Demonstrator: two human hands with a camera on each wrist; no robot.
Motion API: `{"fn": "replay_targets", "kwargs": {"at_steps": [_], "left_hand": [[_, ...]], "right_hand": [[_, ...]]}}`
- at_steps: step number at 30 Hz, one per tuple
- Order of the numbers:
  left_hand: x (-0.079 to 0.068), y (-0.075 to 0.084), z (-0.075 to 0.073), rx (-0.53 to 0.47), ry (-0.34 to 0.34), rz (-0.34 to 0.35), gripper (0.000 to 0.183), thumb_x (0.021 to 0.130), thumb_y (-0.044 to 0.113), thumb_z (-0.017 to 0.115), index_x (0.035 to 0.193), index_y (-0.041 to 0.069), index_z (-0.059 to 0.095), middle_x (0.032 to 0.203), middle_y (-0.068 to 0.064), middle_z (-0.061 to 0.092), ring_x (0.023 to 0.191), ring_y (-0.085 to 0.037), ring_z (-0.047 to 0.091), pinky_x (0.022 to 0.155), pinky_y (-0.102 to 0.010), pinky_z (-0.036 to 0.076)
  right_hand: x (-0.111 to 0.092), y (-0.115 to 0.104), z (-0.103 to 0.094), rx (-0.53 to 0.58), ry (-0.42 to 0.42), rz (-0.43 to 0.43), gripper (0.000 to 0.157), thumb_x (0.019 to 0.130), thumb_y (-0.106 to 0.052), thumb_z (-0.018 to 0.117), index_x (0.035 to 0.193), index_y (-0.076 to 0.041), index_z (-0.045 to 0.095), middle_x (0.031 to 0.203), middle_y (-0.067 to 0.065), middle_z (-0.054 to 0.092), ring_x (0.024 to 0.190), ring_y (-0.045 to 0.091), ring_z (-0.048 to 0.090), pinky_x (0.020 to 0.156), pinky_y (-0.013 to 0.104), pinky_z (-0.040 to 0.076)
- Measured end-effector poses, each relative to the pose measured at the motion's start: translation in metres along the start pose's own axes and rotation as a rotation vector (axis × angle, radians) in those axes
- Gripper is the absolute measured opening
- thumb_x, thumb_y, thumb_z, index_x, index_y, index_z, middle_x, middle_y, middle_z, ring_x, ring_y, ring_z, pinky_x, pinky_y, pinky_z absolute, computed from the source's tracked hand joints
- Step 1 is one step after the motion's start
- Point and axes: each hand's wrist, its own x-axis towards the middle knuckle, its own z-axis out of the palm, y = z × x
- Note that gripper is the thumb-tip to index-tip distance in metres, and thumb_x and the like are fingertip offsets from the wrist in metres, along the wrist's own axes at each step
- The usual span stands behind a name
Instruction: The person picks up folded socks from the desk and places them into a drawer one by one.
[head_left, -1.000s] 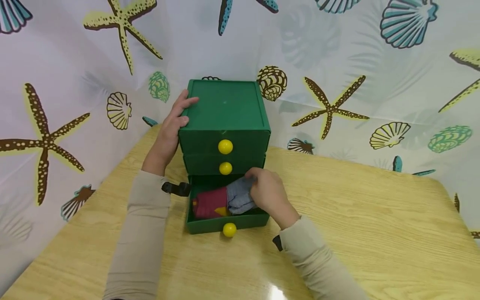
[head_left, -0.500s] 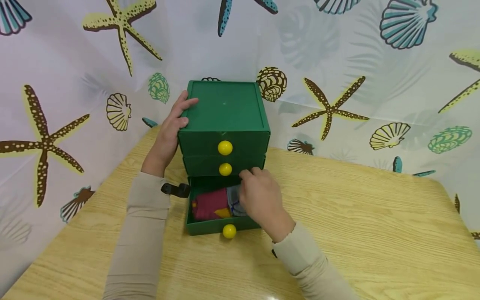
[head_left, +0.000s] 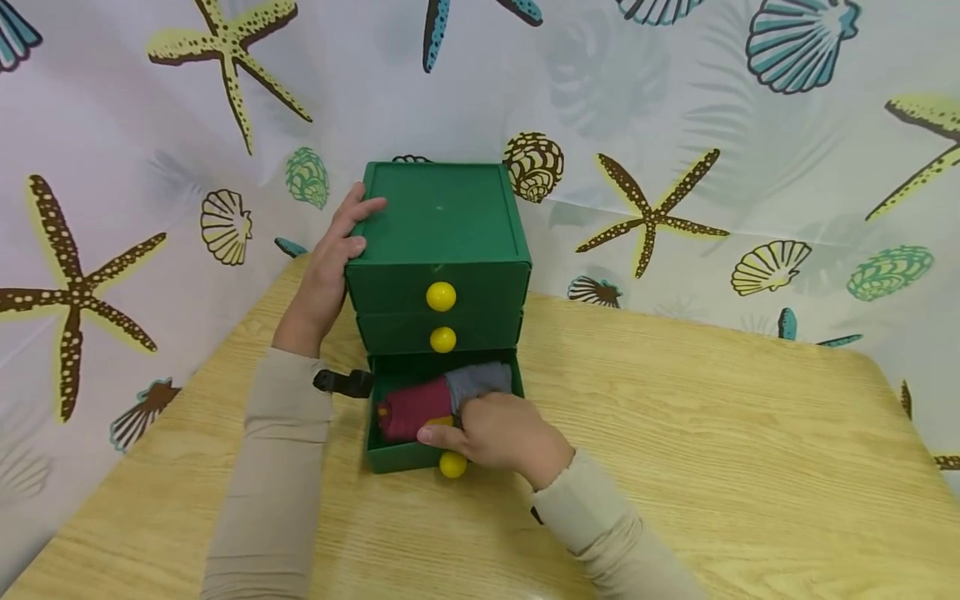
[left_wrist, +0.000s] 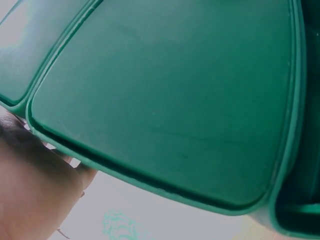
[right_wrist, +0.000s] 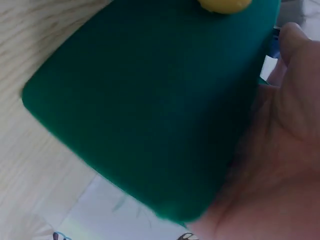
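A small green drawer cabinet (head_left: 438, 217) with yellow ball knobs stands on the table, its bottom drawer (head_left: 393, 460) pulled out. Inside that drawer lie a maroon cloth item (head_left: 412, 408) with yellow patches and a blue-grey cloth item (head_left: 483, 379) beside it. My left hand (head_left: 326, 271) rests on the cabinet's left side and top edge, fingers extended; it also shows in the left wrist view as a hand (left_wrist: 40, 185). Reaching down over the drawer's front, my right hand (head_left: 510, 433) touches the cloth. Its thumb points left, apart from the fingers, whose tips are hidden.
A light wooden table (head_left: 712, 450) extends to both sides of the cabinet. Behind it hangs a white curtain (head_left: 592, 75) printed with shells and starfish. The upper two drawers are closed, each with a yellow knob (head_left: 441, 297).
My right hand has gone from pinching the blue-grey cloth to reaching lower over the drawer's front, thumb spread to the left. More of that cloth shows behind it. The left hand stays put.
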Motion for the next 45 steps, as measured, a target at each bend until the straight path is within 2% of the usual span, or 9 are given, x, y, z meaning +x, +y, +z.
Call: {"fn": "replay_targets", "kwargs": {"at_steps": [4,8,13,18,22,26,31,41,45], "left_hand": [[-0.001,0.001,-0.001,-0.014,0.003,-0.002,0.054,0.102,0.021,0.034,0.153,0.002,0.040,0.169,0.000,0.002,0.151,-0.011,-0.002,0.118,-0.045,0.003],[-0.001,0.001,-0.001,-0.029,0.006,-0.003,0.054,0.102,0.021,0.035,0.153,0.003,0.040,0.169,0.000,0.003,0.151,-0.011,-0.001,0.118,-0.045,0.003],[0.000,0.002,0.000,-0.041,0.006,-0.002,0.054,0.102,0.020,0.034,0.152,0.003,0.041,0.169,0.002,0.004,0.151,-0.011,-0.001,0.118,-0.044,0.004],[0.001,0.002,0.001,-0.039,0.003,0.006,0.054,0.102,0.020,0.035,0.152,0.003,0.041,0.169,0.001,0.004,0.151,-0.011,-0.001,0.118,-0.043,0.003],[0.002,0.003,0.001,-0.033,0.004,0.012,0.054,0.102,0.020,0.035,0.153,0.002,0.040,0.169,0.001,0.003,0.152,-0.011,-0.001,0.118,-0.042,0.003],[0.002,0.004,0.000,-0.028,0.005,0.009,0.054,0.102,0.020,0.035,0.153,0.002,0.040,0.169,0.002,0.003,0.151,-0.011,-0.002,0.118,-0.042,0.002],[0.002,0.003,-0.001,-0.022,0.009,0.006,0.054,0.102,0.019,0.034,0.153,0.003,0.040,0.169,0.002,0.003,0.151,-0.011,-0.001,0.118,-0.040,0.002],[0.000,-0.003,0.001,-0.034,0.015,-0.006,0.054,0.102,0.019,0.034,0.154,0.004,0.040,0.169,0.001,0.003,0.152,-0.012,-0.002,0.118,-0.041,0.001],[-0.001,-0.003,0.002,-0.038,0.020,0.010,0.054,0.102,0.020,0.035,0.153,0.003,0.040,0.169,-0.001,0.003,0.152,-0.013,-0.001,0.118,-0.041,0.002]], "right_hand": [[0.005,-0.005,0.005,-0.060,-0.020,0.066,0.081,0.096,-0.074,0.037,0.109,-0.001,0.072,0.113,0.015,0.063,0.106,0.027,0.056,0.093,0.043,0.048],[0.007,-0.005,0.008,-0.076,-0.022,0.104,0.099,0.093,-0.079,0.032,0.147,0.002,0.049,0.148,0.025,0.044,0.131,0.037,0.045,0.106,0.048,0.041],[0.001,-0.007,0.013,-0.099,0.127,0.065,0.090,0.094,-0.076,0.040,0.134,0.001,0.061,0.129,0.021,0.060,0.115,0.034,0.057,0.095,0.045,0.049],[-0.020,-0.014,0.023,-0.029,0.565,-0.038,0.039,0.100,-0.044,0.061,0.105,-0.007,0.074,0.102,0.008,0.069,0.096,0.026,0.059,0.081,0.040,0.050],[-0.037,-0.019,0.031,0.192,0.779,-0.091,0.014,0.095,-0.018,0.070,0.083,-0.010,0.071,0.079,-0.001,0.063,0.073,0.014,0.055,0.065,0.027,0.047],[-0.050,-0.022,0.038,0.323,0.607,0.044,0.013,0.093,-0.018,0.071,0.084,-0.009,0.070,0.073,-0.003,0.062,0.063,0.009,0.053,0.058,0.025,0.046],[-0.051,-0.018,0.047,0.475,0.397,0.158,0.028,0.092,-0.029,0.075,0.106,-0.005,0.070,0.096,0.006,0.072,0.085,0.019,0.064,0.073,0.036,0.051],[-0.041,-0.030,0.085,1.528,0.397,0.182,0.042,0.094,-0.008,0.069,0.124,0.002,0.042,0.096,0.015,0.070,0.072,0.031,0.073,0.058,0.039,0.059],[-0.031,-0.040,0.097,1.683,0.545,0.204,0.038,0.092,-0.003,0.068,0.119,0.001,0.040,0.088,0.014,0.067,0.067,0.024,0.072,0.060,0.036,0.059]]}}
